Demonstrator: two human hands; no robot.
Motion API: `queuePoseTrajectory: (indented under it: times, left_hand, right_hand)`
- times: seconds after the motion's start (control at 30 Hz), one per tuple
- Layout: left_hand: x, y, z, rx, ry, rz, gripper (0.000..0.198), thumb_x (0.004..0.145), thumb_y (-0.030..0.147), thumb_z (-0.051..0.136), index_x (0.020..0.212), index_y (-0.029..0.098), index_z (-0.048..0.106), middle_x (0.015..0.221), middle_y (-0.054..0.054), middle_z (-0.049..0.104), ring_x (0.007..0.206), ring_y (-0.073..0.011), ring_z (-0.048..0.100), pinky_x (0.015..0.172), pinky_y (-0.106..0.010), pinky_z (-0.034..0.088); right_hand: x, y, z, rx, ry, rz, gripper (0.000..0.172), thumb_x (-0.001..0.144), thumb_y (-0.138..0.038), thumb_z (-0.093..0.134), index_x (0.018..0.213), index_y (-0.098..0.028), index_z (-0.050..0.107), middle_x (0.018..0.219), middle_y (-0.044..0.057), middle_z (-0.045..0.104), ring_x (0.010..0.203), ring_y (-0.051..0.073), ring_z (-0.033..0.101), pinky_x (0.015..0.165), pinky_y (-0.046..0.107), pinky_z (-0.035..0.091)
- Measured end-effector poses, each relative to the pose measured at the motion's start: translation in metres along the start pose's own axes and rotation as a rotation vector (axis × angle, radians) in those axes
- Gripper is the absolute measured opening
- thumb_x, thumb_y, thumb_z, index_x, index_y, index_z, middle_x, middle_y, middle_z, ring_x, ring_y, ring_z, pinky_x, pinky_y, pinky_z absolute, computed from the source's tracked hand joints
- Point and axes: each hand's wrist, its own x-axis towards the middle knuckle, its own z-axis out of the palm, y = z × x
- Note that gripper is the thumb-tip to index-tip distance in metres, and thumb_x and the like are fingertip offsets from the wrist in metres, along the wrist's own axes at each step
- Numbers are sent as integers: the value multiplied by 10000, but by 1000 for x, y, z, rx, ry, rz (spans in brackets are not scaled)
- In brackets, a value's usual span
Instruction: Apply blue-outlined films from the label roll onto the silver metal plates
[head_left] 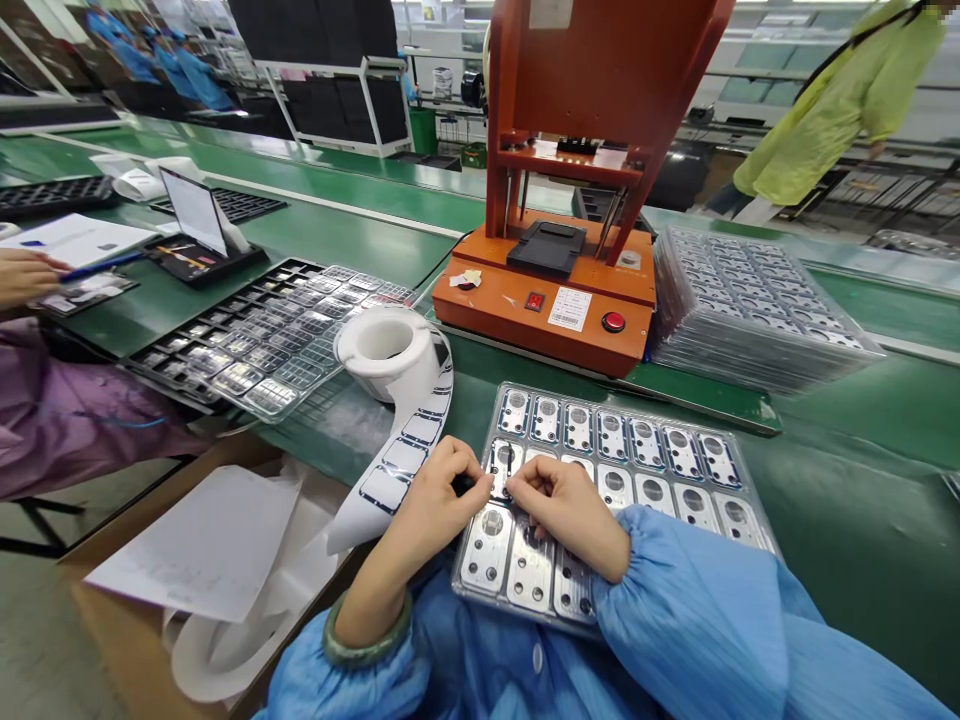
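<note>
Bright, even light from above leaves only faint, soft shadows on the green belt [862, 480]. Glare speckles the tray of metal plates [675, 470] at lower centre and the stacked clear trays [757, 310] at right. The middle of the frame is sharp — the person in yellow-green [832, 100] at upper right is smeared by motion blur. Straight edges bow toward the corners — wide-angle distortion.

Glossy metal plates [486, 548], clear plastic tray [754, 520]
</note>
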Motion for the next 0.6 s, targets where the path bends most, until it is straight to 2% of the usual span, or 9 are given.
queuePoseTrajectory:
  times: [0.6]
  left_hand:
    - [0,-1,1,17,-9,1,160,809,215,529,657,204,479,783,13,481,762,-142,516,743,-285,412]
  right_hand:
    - [-1,-2,0,-17,13,-9,109,766,-238,592,688,-161,600,559,-43,547,378,67,493,322,146,411]
